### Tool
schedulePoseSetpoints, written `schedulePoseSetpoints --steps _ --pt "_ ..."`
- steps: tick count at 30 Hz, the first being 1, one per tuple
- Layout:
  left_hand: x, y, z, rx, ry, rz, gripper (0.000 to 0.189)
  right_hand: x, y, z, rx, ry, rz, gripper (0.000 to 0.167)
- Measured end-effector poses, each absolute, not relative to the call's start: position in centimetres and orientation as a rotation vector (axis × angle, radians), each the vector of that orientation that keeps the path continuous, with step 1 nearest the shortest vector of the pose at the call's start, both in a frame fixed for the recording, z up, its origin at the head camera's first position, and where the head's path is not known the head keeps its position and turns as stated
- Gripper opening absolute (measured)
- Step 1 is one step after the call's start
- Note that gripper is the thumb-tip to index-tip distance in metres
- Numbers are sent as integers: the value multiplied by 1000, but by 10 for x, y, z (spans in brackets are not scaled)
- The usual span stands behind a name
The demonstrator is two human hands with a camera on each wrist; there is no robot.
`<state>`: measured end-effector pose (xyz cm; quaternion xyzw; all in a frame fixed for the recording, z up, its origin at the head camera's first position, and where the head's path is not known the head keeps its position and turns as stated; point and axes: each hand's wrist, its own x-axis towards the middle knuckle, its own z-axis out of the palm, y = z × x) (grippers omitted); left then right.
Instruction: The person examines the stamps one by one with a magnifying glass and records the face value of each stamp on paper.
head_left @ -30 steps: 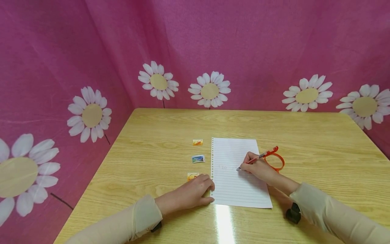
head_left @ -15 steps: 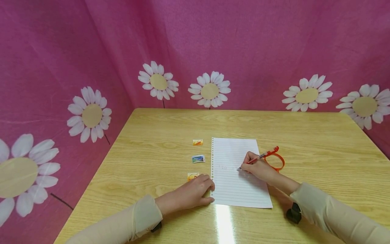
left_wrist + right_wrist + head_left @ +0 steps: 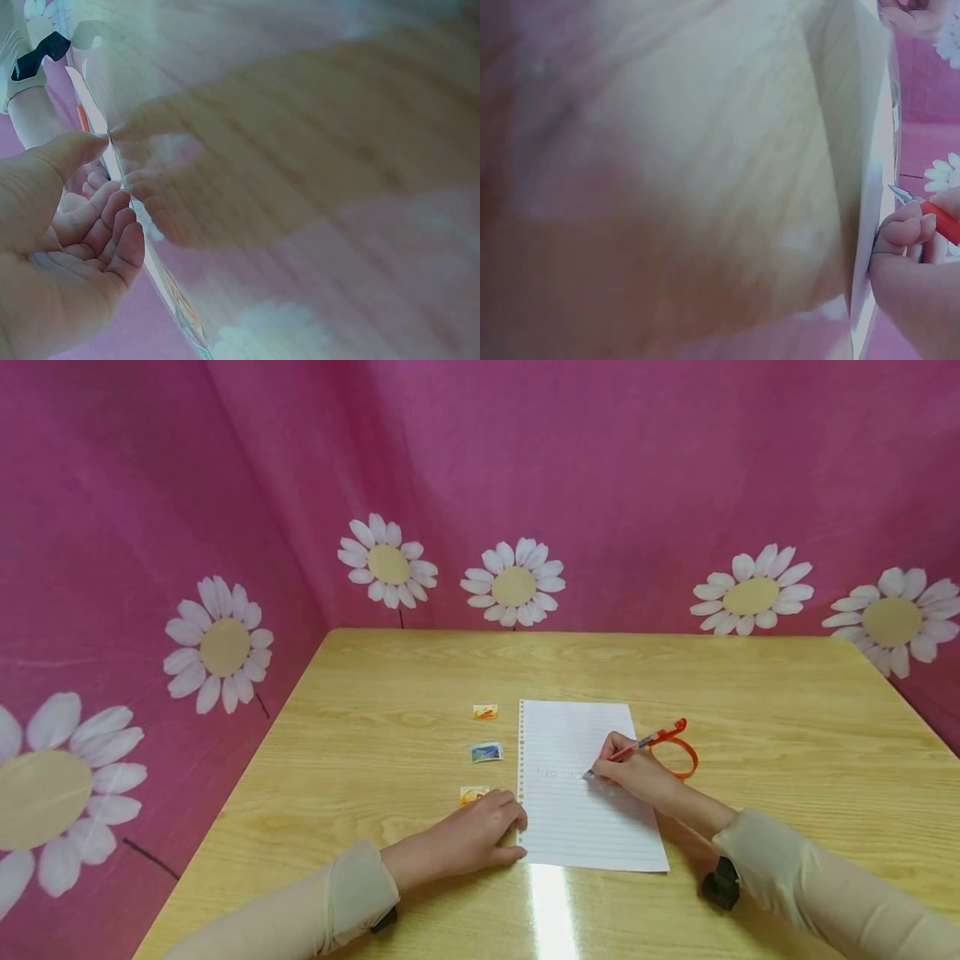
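Note:
My right hand (image 3: 637, 774) pinches a red pen (image 3: 637, 747), its tip at the paper near faint handwritten figures. The lined sheet of paper (image 3: 585, 835) has punched holes down its left edge. My left hand (image 3: 476, 835) rests at that edge, fingers loosely bent and fingertips touching the paper. Three small stamp-like pictures form a column left of the sheet: an orange one (image 3: 484, 712), a blue-green one (image 3: 487, 752) and a yellow-orange one (image 3: 472, 794), partly covered by my left hand. In the right wrist view the pen's metal tip (image 3: 901, 193) shows beyond the fingers.
A thin red-orange loop (image 3: 695, 762) lies right of the sheet, partly hidden behind my right hand. The wooden table (image 3: 360, 735) reaches back to a pink curtain (image 3: 600, 460) with white flowers. Light glares off the table (image 3: 552, 910) below the paper.
The head view shifts very slightly. The pen tip makes tiny movements at about the same spot on the paper; the left hand stays in place.

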<state>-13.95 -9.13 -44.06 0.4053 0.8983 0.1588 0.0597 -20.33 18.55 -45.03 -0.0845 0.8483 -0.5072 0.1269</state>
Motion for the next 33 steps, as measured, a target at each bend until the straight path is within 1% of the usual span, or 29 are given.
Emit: schedulePoseSetpoints --steps 8,20,33 --pt "-138 -91 -441 1217 2716 492 23 -201 188 -451 -203 2484 -1495 17" --pt "-139 -91 -441 1224 2731 468 23 -202 192 -451 -307 2469 -1494 18" --pt "-139 -91 -441 1206 2732 453 24 -201 192 -454 -296 2477 -1502 19"
